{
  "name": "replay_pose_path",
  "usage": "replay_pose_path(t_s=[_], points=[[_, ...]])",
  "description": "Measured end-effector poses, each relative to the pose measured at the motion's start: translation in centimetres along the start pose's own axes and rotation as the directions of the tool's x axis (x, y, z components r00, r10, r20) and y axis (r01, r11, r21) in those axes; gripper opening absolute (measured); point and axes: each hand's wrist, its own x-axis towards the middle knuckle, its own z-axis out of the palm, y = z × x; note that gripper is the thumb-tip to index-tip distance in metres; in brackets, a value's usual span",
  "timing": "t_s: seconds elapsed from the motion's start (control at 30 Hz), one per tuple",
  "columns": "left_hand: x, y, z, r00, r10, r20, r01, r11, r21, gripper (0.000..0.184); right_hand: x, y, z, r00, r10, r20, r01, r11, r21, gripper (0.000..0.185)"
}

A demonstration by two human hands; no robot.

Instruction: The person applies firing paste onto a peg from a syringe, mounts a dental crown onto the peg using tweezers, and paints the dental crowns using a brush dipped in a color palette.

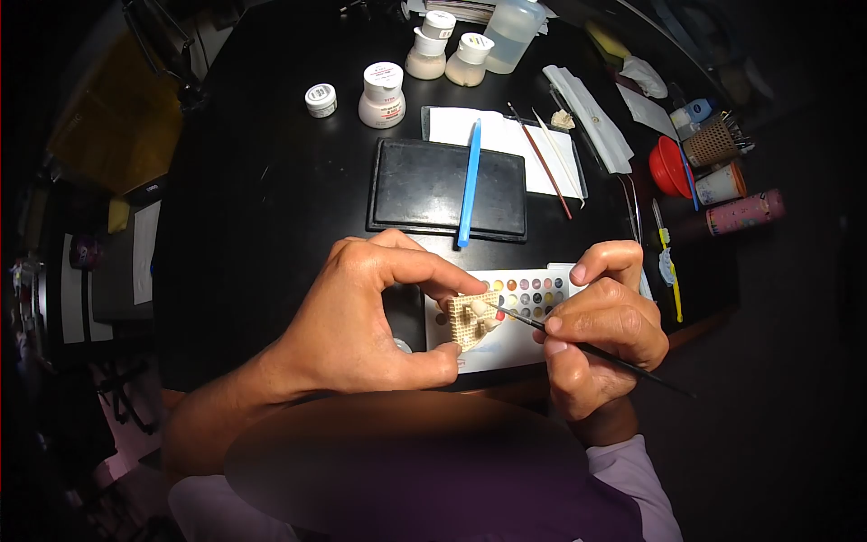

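My left hand [361, 312] pinches a small cream honeycomb firing tray [459, 332] by its edges, between thumb and fingers. Small tooth-shaped pieces [478, 309] stand on the tray. In my right hand [605, 330] is a thin dark paintbrush [578, 343], gripped like a pen, its tip at or very near one of the pieces. Whether the tip touches cannot be made out. Beneath both hands lies a white stain palette [497, 357] with rows of coloured round wells, partly hidden by the tray and my fingers.
Behind the palette sits a black flat case [433, 185] with a blue stick-like tool [470, 185] across it. White paper [542, 176] bears slender tools. White-lidded jars [382, 95] and a clear bottle [513, 36] stand farther back. A red bowl [668, 167] and pink cylinder [745, 212] are at right.
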Motion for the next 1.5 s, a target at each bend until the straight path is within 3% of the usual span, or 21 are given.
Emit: replay_pose_path(t_s=[1.5], points=[[0.02, 0.07, 0.12, 1.000, 0.019, -0.014, -0.018, 0.999, 0.039, 0.047, -0.38, -0.12, -0.09, 1.000, -0.011, -0.007, 0.011, 1.000, -0.019, 0.023]])
